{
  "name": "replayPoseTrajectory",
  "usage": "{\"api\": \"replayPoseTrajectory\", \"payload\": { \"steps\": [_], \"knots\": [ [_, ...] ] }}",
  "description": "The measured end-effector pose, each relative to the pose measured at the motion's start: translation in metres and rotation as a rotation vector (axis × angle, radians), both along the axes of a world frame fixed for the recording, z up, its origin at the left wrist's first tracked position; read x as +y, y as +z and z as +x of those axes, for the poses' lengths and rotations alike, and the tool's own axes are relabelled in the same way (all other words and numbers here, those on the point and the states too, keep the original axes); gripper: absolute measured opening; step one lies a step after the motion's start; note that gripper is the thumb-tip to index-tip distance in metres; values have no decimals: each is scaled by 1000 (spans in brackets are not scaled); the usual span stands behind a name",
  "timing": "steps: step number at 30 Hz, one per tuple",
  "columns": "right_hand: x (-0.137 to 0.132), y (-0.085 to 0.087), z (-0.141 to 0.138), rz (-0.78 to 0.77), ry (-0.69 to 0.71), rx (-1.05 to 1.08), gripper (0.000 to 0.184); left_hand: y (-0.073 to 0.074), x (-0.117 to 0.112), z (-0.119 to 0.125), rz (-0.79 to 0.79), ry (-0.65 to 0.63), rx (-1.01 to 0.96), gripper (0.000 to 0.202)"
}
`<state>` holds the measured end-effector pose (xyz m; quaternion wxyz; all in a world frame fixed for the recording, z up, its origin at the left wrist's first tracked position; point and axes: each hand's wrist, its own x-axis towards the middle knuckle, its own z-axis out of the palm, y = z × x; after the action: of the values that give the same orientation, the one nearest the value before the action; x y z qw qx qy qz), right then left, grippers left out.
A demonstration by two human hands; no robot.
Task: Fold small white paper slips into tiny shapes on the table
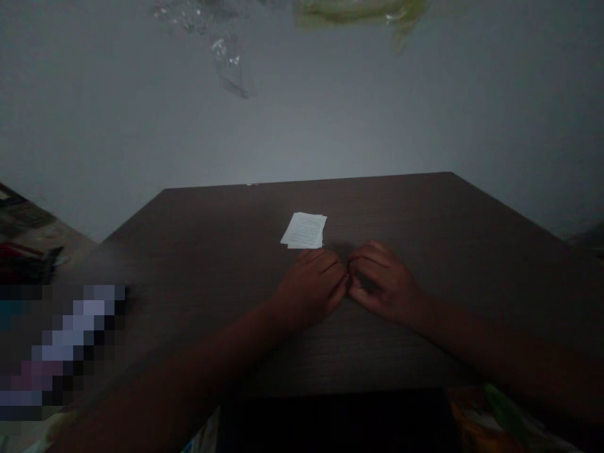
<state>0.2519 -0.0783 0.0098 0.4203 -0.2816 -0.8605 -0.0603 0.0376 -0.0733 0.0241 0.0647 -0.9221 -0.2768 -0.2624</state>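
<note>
A small stack of white printed papers [304, 230] lies on the dark brown table [212, 245], its sheets slightly out of line. Just in front of it is my left hand [314, 282], closed, with the fingers curled and bent toward the right. Facing it, my right hand [389, 281] is closed in a pinch, thumb and forefinger forming a loop. The fingertips of both hands meet at one spot. A tiny bright speck shows between them, but what they hold is too small and dim to make out.
A pale wall [311, 126] rises behind the table. Clear plastic wrapping [231, 60] and a yellowish bag [358, 12] hang on it at the top. A pixelated flat object [70, 340] sits at the table's left edge. The room is dim.
</note>
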Motion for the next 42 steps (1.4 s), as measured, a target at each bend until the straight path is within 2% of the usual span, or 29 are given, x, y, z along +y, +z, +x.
{"api": "replayPoseTrajectory", "payload": {
  "steps": [4,11,17,26,33,42],
  "knots": [
    [2,-3,2,-33,-44,-13,12,1,-1,-2,24,-4,24,24],
    [17,-6,20,-36,-158,-23,11,1,3,-10,35,48,5,15],
    [12,-9,15,-14,-97,28,14,-2,7,-11,105,12,64,19],
    [4,-7,2,43,-35,-41,15,-3,3,-4,60,-10,102,26],
    [6,-8,3,27,-96,-59,13,-3,4,-6,88,-52,33,23],
    [14,-8,19,11,-171,-31,12,-1,8,-12,94,-2,-20,17]
  ]
}}
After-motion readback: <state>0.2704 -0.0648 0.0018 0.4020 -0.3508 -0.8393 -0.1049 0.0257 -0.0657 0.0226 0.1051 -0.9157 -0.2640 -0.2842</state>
